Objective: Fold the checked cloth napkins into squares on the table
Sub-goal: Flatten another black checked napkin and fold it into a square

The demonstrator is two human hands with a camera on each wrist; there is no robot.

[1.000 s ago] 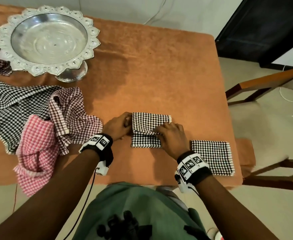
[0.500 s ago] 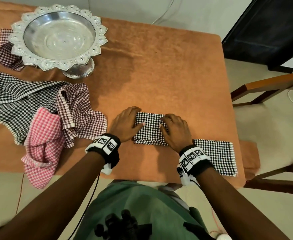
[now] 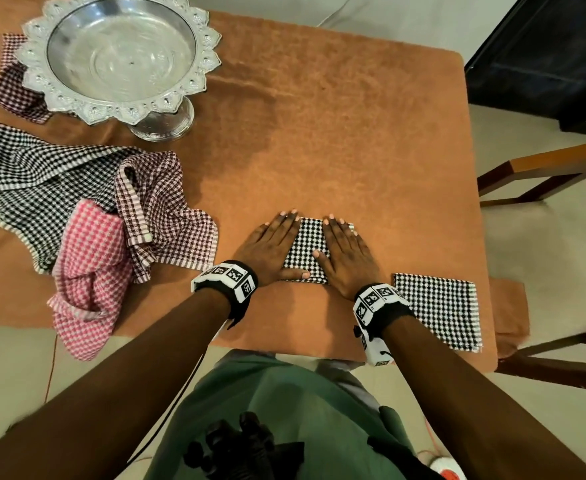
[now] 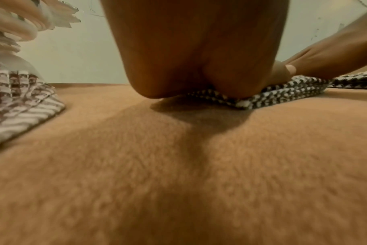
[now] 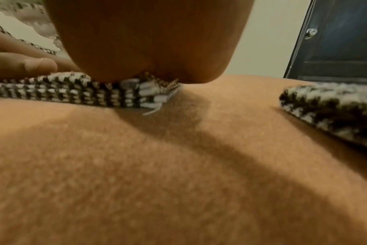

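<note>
both hands (image 3: 270, 249) (image 3: 345, 252) flat, fingers seemingly straight, on folded black-checked napkin (image 3: 308, 244)

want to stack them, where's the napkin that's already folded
In the head view the folded napkin lies at the table's near right corner, just right of the right hand.

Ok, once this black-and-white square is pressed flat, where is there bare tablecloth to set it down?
Bare cloth lies beyond both hands, left hand and right hand, between the silver bowl and the table's right edge. The left side is crowded with the unfolded napkin pile; the finished folded napkin fills the near right corner.
</note>
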